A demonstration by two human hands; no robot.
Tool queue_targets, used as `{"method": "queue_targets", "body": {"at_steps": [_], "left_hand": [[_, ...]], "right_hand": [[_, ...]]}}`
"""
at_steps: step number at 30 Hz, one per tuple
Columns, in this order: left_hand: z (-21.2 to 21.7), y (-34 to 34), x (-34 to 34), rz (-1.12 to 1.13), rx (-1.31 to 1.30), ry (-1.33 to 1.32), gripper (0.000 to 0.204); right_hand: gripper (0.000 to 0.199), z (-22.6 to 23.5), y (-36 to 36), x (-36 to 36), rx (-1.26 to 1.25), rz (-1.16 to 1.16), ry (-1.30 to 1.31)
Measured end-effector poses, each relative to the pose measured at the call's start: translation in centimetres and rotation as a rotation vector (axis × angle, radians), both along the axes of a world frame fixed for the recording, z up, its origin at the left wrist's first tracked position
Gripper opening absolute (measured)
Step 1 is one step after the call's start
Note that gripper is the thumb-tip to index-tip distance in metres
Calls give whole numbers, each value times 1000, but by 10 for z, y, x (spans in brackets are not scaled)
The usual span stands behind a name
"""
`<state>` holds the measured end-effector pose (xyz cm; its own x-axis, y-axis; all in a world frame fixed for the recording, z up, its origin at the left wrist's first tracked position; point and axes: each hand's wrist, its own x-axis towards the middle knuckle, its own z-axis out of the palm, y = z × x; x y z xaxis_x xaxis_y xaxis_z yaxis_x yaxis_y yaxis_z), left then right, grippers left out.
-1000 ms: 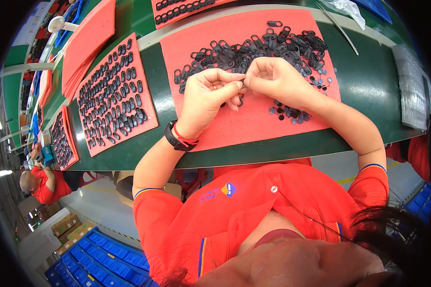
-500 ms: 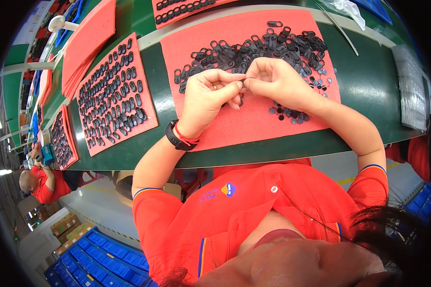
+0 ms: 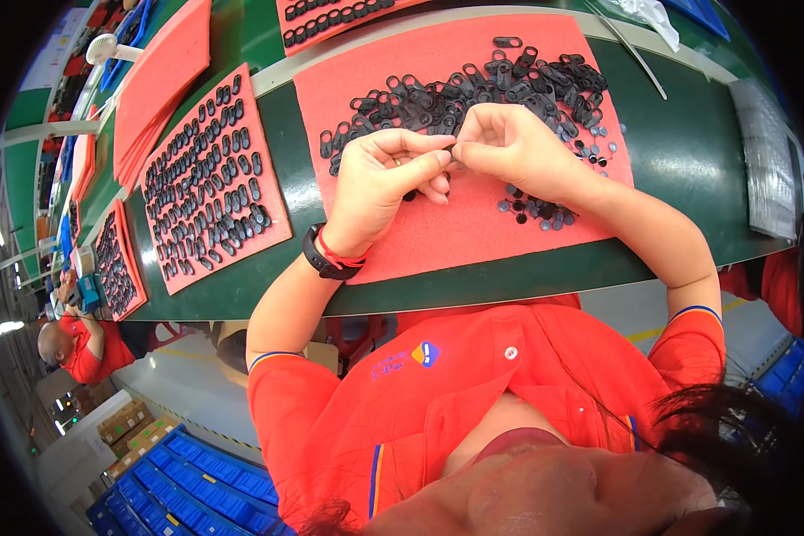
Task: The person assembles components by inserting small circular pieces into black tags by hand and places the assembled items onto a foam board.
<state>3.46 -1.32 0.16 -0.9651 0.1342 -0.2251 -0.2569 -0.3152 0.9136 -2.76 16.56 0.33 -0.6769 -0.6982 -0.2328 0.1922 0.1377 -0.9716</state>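
Observation:
My left hand [image 3: 386, 185] and my right hand [image 3: 520, 154] meet fingertip to fingertip over a pink foam sheet [image 3: 500, 255]. Both are closed in a pinch round a small black part [image 3: 450, 153], mostly hidden by the fingers, so its exact kind cannot be made out. Just beyond the hands lies a heap of black oblong plastic pieces [image 3: 438, 100], each with a ring-shaped opening at one end. Small round discs [image 3: 545, 213], dark and greyish, are scattered beside and below my right wrist. A dark round piece [image 3: 409, 195] shows beneath my left fingers.
To the left, another pink foam board [image 3: 272, 234] carries rows of black oblong pieces. Stacked pink sheets [image 3: 165, 85] stand behind it. A long metal tweezer-like tool [image 3: 639, 58] lies at the far right, near clear plastic trays [image 3: 764, 161]. A co-worker [image 3: 85, 344] sits far left.
Both hands stay pinched together, with small finger shifts. The view has moved slightly, so the sheet and boards appear a little further left. A dark round piece now shows under my left fingers.

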Motion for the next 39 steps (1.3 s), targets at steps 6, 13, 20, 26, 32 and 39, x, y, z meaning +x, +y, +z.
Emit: {"method": "queue_targets", "body": {"at_steps": [6,13,20,26,32,39], "left_hand": [[1,0,0,-10,-2,-4,13],[0,1,1,1,-17,-11,12],[-2,1,2,-9,-30,-33,12],[-3,2,0,-2,29,-42,10],[-5,3,2,-16,-1,-33,11],[0,-2,-2,-31,31,-60,14]], "right_hand": [[14,2,0,1,6,1,-7],[13,3,-1,1,-36,29,-31],[12,1,-1,2,-33,32,-30],[11,0,-1,2,-14,15,-30],[10,-4,-1,2,39,29,25],[12,7,1,-3,-32,26,-109]]}}
